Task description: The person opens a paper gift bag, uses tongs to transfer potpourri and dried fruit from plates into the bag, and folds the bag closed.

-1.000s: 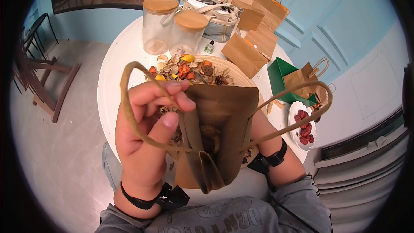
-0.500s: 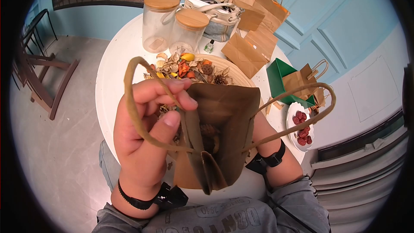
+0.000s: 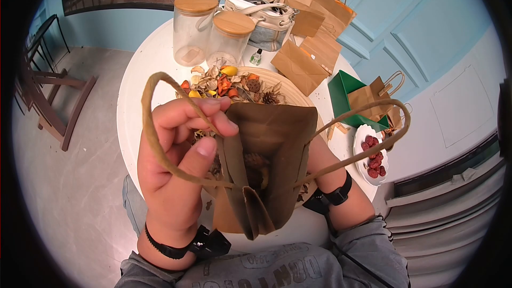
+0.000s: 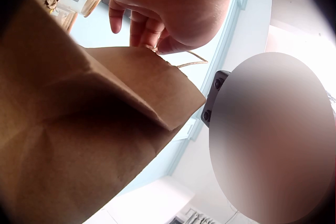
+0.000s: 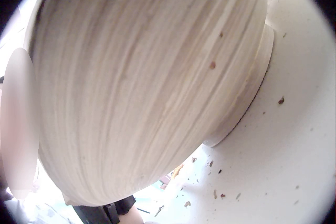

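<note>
A brown paper bag (image 3: 277, 128) stands tilted with its mouth toward me in the head view, over a pale round bowl (image 3: 293, 86) of dried flowers. My left hand (image 3: 173, 149) pinches the bag's left rim with thumb and fingers, and the bag's left handle (image 3: 154, 144) loops round in front of it. Deep in the bag lie brownish shapes in shadow, which I cannot tell apart. The right forearm (image 3: 346, 192) runs in behind the bag, which hides the right hand. In the right wrist view the bowl's striped outer wall (image 5: 142, 87) fills most of the picture.
Two lidded glass jars (image 3: 194, 37), a handbag (image 3: 266, 26) and a small bottle (image 3: 256, 57) stand behind the bowl. Paper bags (image 3: 301, 66), a green box (image 3: 341, 96) and a white plate (image 3: 360, 154) of red dates line the right. Crumbs (image 5: 223, 196) dot the white table.
The whole head view has shifted slightly, and the bag's left handle sits a little farther left. My left hand keeps its hold on the bag's rim.
</note>
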The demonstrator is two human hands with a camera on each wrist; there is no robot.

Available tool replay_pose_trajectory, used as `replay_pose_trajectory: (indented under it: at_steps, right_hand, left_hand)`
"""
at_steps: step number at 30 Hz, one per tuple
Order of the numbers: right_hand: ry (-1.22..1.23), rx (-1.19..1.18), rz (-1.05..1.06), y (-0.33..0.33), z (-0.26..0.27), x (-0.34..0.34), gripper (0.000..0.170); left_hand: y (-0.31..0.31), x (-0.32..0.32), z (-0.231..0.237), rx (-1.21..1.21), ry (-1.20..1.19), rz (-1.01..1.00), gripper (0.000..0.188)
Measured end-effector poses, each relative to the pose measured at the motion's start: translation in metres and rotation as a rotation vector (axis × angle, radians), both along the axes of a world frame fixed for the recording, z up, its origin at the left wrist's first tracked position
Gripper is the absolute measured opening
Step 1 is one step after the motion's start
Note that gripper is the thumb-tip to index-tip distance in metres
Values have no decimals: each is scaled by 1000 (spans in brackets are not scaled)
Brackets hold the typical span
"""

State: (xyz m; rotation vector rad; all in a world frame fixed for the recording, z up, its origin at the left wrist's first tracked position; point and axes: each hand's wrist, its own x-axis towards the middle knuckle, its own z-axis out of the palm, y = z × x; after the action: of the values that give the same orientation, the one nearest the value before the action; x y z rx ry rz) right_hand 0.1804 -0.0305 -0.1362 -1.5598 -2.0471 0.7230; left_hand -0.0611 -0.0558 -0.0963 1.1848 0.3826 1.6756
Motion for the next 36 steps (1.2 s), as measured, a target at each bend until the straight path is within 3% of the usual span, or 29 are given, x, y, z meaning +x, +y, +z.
replay_pose_trajectory:
  at_steps: [36]
  right_hand:
    - [-46,1,-25,-6,10,-2,28]
  left_hand:
    - [1,1,-1,17,-24,-4,22]
